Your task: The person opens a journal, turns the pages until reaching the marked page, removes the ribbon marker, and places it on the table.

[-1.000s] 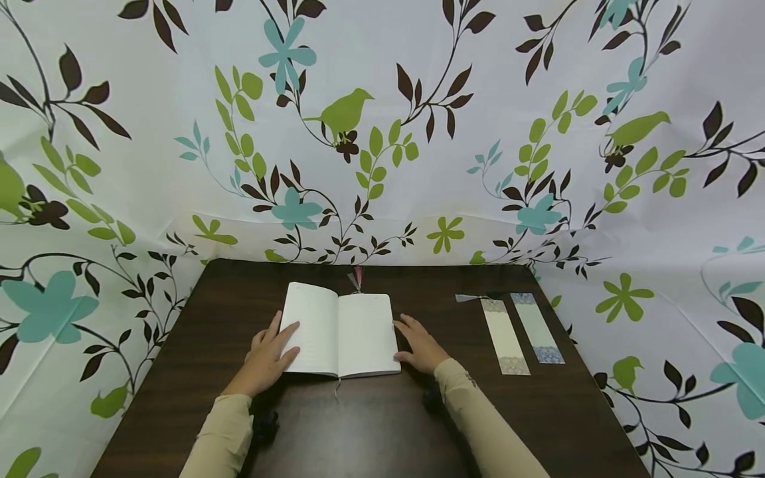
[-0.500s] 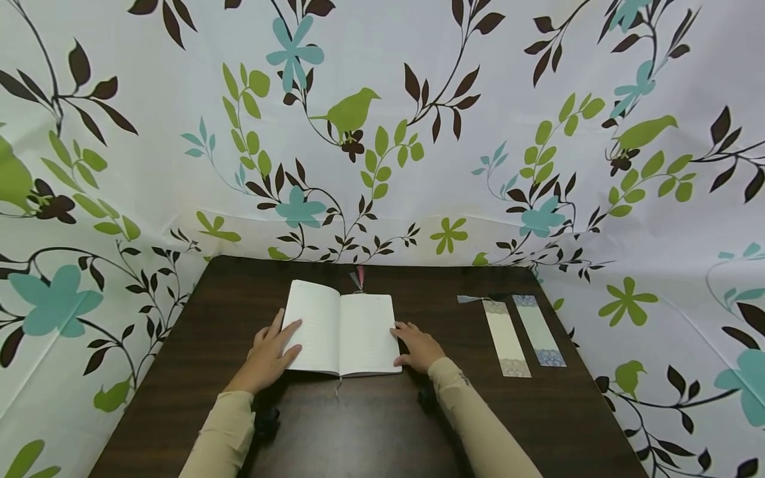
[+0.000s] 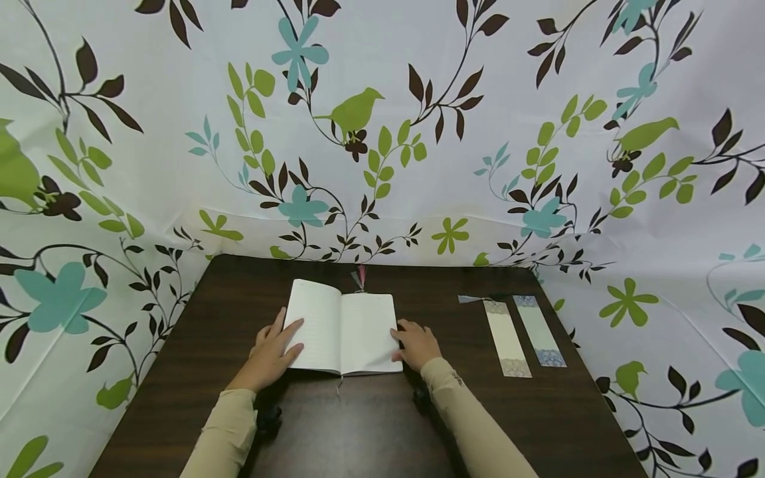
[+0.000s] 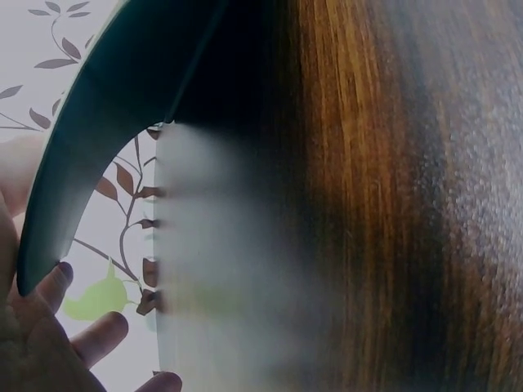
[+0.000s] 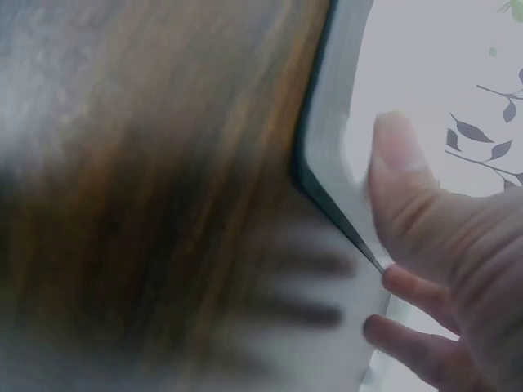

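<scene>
An open notebook (image 3: pixel 367 332) with blank-looking pale pages lies on the dark table, its left half raised at a slant. My left hand (image 3: pixel 270 352) grips the left edge, thumb over the page. In the left wrist view, the dark cover (image 4: pixel 106 106) stands off the tabletop, with fingers behind it. My right hand (image 3: pixel 416 345) holds the right edge. In the right wrist view its thumb lies over the page and fingertips reach the cover's lower corner. A thin ribbon (image 3: pixel 339 386) hangs out below the spine; pink and grey tassels (image 3: pixel 360 277) show beyond the top edge.
On the table's right side lie a cream bookmark (image 3: pixel 507 338) with a grey-blue tassel (image 3: pixel 472 299) and a pale green bookmark (image 3: pixel 540 332) with blue patterned ends. The dark wooden table (image 3: pixel 358 438) meets a patterned curtain (image 3: pixel 418 199) at its back.
My right hand has shifted slightly left, its fingers a little farther over the page edge. My left hand keeps its grip, and the notebook stays open at the same spread.
</scene>
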`<state>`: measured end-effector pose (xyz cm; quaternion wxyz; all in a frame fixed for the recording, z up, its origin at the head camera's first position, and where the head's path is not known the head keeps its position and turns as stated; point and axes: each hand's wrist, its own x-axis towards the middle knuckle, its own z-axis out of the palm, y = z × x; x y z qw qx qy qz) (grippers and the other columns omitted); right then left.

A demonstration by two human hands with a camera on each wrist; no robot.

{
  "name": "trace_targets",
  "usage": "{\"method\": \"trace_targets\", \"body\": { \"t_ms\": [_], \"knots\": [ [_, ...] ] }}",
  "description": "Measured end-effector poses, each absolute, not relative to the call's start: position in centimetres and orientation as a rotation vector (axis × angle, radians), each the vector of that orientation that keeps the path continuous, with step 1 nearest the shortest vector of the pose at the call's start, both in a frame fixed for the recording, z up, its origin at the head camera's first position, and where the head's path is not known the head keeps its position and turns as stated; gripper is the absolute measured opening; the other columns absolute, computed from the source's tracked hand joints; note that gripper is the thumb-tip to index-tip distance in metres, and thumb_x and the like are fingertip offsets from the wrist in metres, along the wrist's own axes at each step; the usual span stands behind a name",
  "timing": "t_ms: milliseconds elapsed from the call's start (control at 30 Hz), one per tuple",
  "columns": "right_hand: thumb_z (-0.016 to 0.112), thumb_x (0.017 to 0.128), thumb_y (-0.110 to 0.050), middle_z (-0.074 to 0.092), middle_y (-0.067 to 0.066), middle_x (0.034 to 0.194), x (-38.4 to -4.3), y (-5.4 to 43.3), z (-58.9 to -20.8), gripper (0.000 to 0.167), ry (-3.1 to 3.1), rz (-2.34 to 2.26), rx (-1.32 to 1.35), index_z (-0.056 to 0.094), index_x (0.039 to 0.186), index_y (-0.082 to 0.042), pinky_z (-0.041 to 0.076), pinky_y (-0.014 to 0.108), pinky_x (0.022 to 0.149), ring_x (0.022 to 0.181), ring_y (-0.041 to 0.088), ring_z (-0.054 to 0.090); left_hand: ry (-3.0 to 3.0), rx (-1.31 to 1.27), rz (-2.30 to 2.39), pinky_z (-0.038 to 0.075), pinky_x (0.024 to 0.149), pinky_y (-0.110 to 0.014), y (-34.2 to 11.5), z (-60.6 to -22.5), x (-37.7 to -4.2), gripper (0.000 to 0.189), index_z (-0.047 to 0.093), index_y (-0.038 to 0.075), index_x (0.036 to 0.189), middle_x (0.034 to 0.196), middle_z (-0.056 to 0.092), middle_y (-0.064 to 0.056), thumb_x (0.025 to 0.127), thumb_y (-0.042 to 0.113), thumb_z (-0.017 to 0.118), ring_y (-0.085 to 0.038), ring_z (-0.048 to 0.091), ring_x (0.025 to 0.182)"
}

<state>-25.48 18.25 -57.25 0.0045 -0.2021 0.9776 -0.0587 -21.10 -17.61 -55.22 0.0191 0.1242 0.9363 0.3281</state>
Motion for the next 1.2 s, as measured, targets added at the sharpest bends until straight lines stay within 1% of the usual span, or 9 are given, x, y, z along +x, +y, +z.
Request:
{"method": "trace_targets", "body": {
  "t_ms": [167,300,400,533,733,867,933,1033,1200],
  "knots": [
    [0.083,0.083,-0.037,0.055,0.015,0.146,-25.1,17.6,-57.4,0.062,3.148,-0.303,-0.674,0.066,0.135,-0.008,0.044,0.061,0.103,0.133,0.034,0.053,2.889,0.387,1.020,0.022,0.095,-0.085,-17.6,-55.2,-21.0,0.060,0.036,0.018,0.159,0.168,0.001,-0.023,0.106,0.036,0.055,-0.060,0.018,0.139],
    [0.081,0.087,-0.034,0.048,0.019,0.152,-25.1,16.9,-57.8,0.090,3.157,-0.486,-0.636,0.035,0.154,0.005,0.041,0.063,0.105,0.136,0.036,0.049,2.883,0.381,1.009,0.022,0.095,-0.086,-17.5,-55.3,-21.1,0.059,0.035,0.018,0.159,0.168,0.000,-0.023,0.106,0.036,0.055,-0.060,0.017,0.139],
    [0.080,0.088,-0.032,0.048,0.020,0.152,-25.2,16.2,-57.5,0.106,3.106,-0.667,-0.634,0.012,0.157,0.010,0.037,0.065,0.107,0.136,0.036,0.050,2.880,0.378,1.009,0.022,0.096,-0.085,-17.5,-55.2,-21.1,0.060,0.035,0.018,0.159,0.169,0.000,-0.022,0.106,0.036,0.054,-0.060,0.017,0.139],
    [0.078,0.091,-0.029,0.051,0.024,0.148,-24.7,15.2,-56.4,0.107,2.949,-0.934,-0.666,0.003,0.159,0.008,0.033,0.061,0.112,0.137,0.036,0.049,2.884,0.386,1.029,0.022,0.097,-0.085,-17.4,-54.9,-21.1,0.060,0.035,0.017,0.159,0.168,0.001,-0.023,0.106,0.036,0.054,-0.060,0.018,0.140],
    [0.072,0.096,-0.036,0.053,0.033,0.141,-23.7,13.4,-55.1,0.107,2.666,-1.173,-0.730,-0.005,0.161,-0.001,0.044,0.050,0.107,0.127,0.035,0.058,2.882,0.384,1.046,0.022,0.097,-0.085,-17.2,-54.7,-21.2,0.060,0.036,0.015,0.159,0.168,0.001,-0.025,0.106,0.037,0.053,-0.061,0.017,0.140],
    [0.070,0.097,-0.037,0.052,0.026,0.146,-23.4,12.4,-54.9,0.108,2.587,-1.171,-0.868,-0.012,0.162,-0.008,0.041,0.047,0.110,0.131,0.031,0.055,2.881,0.378,1.073,0.023,0.097,-0.085,-17.0,-54.8,-21.4,0.059,0.036,0.014,0.159,0.167,0.001,-0.026,0.108,0.039,0.049,-0.059,0.015,0.141],
    [0.070,0.098,-0.032,0.048,0.018,0.153,-23.3,11.9,-54.9,0.104,2.574,-1.135,-0.971,-0.009,0.162,-0.008,0.040,0.044,0.112,0.135,0.028,0.052,2.884,0.379,1.097,0.023,0.097,-0.085,-16.9,-54.8,-21.5,0.056,0.037,0.014,0.158,0.167,0.002,-0.026,0.109,0.039,0.045,-0.058,0.016,0.140],
    [0.068,0.099,-0.028,0.044,0.005,0.158,-23.0,11.2,-55.0,0.088,2.599,-1.001,-1.104,0.011,0.163,-0.009,0.038,0.040,0.114,0.141,0.024,0.047,2.881,0.371,1.132,0.022,0.098,-0.084,-16.7,-54.7,-21.6,0.052,0.038,0.013,0.158,0.167,0.003,-0.026,0.111,0.037,0.037,-0.058,0.017,0.140],
    [0.064,0.102,-0.033,0.044,0.002,0.158,-22.2,10.1,-55.5,0.062,2.641,-0.742,-1.225,0.041,0.156,-0.013,0.036,0.039,0.115,0.145,0.022,0.040,2.829,0.366,1.216,0.018,0.099,-0.085,-16.6,-54.6,-21.3,0.056,0.034,0.005,0.158,0.167,0.003,-0.027,0.113,0.037,0.025,-0.059,0.013,0.141]
  ]
}}
